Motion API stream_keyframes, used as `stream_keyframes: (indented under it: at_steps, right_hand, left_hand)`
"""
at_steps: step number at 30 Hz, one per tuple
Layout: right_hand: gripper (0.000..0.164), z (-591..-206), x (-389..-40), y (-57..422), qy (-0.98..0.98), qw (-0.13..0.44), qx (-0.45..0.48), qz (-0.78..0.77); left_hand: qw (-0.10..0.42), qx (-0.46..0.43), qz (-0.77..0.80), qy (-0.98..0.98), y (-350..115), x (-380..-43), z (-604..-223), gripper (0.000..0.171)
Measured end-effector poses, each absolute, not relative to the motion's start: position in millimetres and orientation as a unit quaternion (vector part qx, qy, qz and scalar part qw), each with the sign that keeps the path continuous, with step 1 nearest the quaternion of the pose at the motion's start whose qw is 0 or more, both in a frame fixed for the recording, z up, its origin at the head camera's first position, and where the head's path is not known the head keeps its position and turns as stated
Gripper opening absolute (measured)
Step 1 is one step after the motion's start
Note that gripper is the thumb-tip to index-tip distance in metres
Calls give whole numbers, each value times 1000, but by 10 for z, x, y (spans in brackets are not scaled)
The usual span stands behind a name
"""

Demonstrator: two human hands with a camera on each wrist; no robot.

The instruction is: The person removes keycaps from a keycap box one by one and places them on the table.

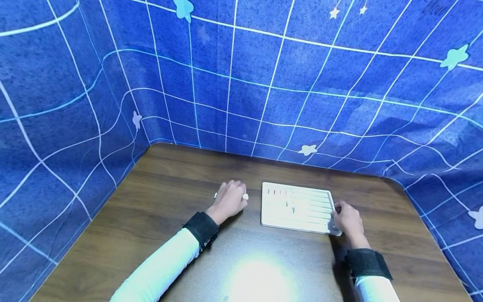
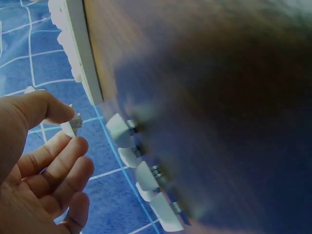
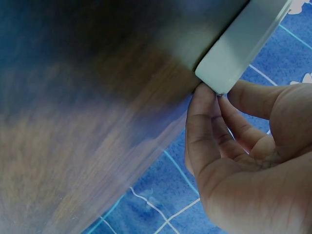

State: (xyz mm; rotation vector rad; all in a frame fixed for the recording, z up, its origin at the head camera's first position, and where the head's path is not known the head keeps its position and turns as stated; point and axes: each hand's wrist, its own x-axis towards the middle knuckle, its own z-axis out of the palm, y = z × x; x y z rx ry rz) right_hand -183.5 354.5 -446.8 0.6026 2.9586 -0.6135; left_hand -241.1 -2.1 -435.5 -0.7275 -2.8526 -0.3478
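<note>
My left hand (image 1: 228, 199) is over the table left of the white tray. Between thumb and fingertips it pinches a small white curved piece (image 2: 72, 126) with a grey nub on its back. Several similar white pieces (image 2: 147, 176) form a row on the table beside this hand; in the head view the hand hides most of them. The white tray (image 1: 275, 214) has long grooves on its right part and a few small pieces standing toward its upper left. My right hand (image 1: 349, 220) grips the tray's right end, thumb on one side and fingers on the other.
The brown wooden table (image 1: 181, 167) runs back to a blue cloth (image 1: 211, 100) with white grid lines and stars, which also hangs along the sides. A bright glare patch (image 1: 260, 279) lies on the near part of the tabletop.
</note>
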Motion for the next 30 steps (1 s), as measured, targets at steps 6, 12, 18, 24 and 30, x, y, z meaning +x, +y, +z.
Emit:
stream_keyframes:
  at_steps: [6, 12, 18, 24, 30]
  right_hand:
    - [30, -4483, -1819, 3549, 963, 13, 179, -199]
    - [29, -4478, -1833, 3541, 964, 9, 181, -195]
    - [30, -4478, -1832, 3544, 963, 9, 181, -199]
    - [31, -4483, -1831, 3548, 963, 7, 180, -201]
    - [31, -4481, -1825, 3550, 962, 9, 181, -206]
  left_hand:
    - [79, -237, -102, -963, -35, -2402, -4418, 11]
    - [75, -224, -92, -967, -46, -2412, -4454, 12]
    - [70, -230, -87, -967, -55, -2413, -4465, 15]
    - [60, -230, -84, -968, -51, -2411, -4460, 13]
    - [52, -225, -75, -970, -43, -2402, -4470, 14]
